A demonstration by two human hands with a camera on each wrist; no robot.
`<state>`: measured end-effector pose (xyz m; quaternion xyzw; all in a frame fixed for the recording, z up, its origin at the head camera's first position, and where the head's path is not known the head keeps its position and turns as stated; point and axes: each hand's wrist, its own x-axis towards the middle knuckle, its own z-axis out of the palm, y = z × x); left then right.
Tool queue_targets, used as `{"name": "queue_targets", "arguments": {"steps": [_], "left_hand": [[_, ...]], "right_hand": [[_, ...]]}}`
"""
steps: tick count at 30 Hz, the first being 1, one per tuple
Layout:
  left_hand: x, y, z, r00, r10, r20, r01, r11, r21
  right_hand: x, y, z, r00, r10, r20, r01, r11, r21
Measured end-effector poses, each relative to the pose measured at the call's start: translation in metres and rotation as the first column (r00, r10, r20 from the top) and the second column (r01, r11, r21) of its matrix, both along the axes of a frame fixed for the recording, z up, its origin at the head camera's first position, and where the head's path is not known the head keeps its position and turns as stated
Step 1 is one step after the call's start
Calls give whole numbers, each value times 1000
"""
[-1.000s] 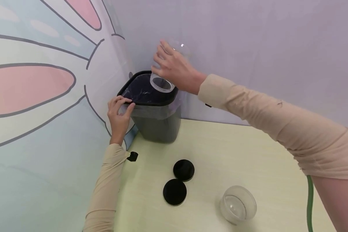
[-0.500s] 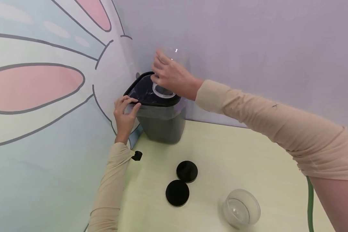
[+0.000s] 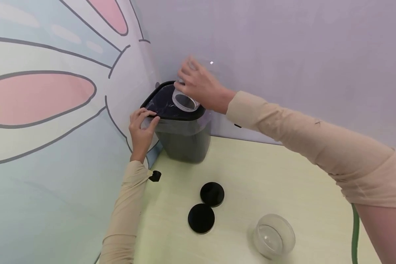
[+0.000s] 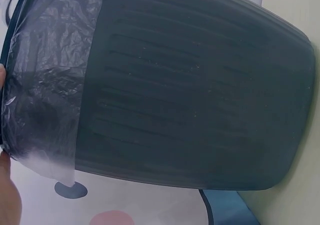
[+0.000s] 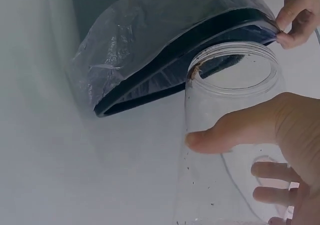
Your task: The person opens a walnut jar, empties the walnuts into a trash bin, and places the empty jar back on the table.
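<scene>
My right hand point(image 3: 199, 84) grips a clear plastic jar point(image 5: 202, 115), its threaded mouth tilted down over a dark grey trash bin point(image 3: 184, 145). In the right wrist view, small dark specks cling to the jar's wall and brown bits point(image 5: 194, 73) sit at its mouth. With thumb and fingers, my left hand point(image 3: 140, 130) pinches the bin's black rim at the near left corner. A thin clear liner bag point(image 4: 52, 60) folds over that rim. The bin's bottom is hidden from the head view.
Two round black lids point(image 3: 212, 194) lie edge to edge on the pale table point(image 3: 244, 168). A second clear round container point(image 3: 274, 238) stands uncovered at the front. A cartoon-printed wall point(image 3: 46, 146) and a plain pale wall point(image 3: 300, 66) close in behind the bin.
Over the bin the jar has tipped to a steeper angle and back again, its mouth turning toward me. My left hand has stayed on the rim; the head view has shifted slightly.
</scene>
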<state>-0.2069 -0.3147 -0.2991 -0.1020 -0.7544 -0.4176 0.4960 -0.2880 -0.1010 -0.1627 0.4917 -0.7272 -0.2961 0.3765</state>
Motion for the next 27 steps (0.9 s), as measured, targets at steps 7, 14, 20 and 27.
{"name": "queue_targets", "arguments": {"steps": [7, 14, 20, 27], "left_hand": [[-1, -7, 2, 1000, 1, 20, -1, 1000, 4], [-1, -16, 0, 999, 5, 49, -5, 1000, 14], [1, -22, 3, 998, 15, 61, -16, 1000, 5], [2, -27, 8, 998, 19, 55, -20, 1000, 5]], "right_hand": [[3, 14, 6, 987, 33, 157, -5, 985, -174], [5, 24, 6, 953, 72, 296, 11, 962, -272], [8, 30, -4, 950, 123, 286, -10, 931, -366], [14, 36, -11, 939, 131, 319, 36, 883, -469]]}}
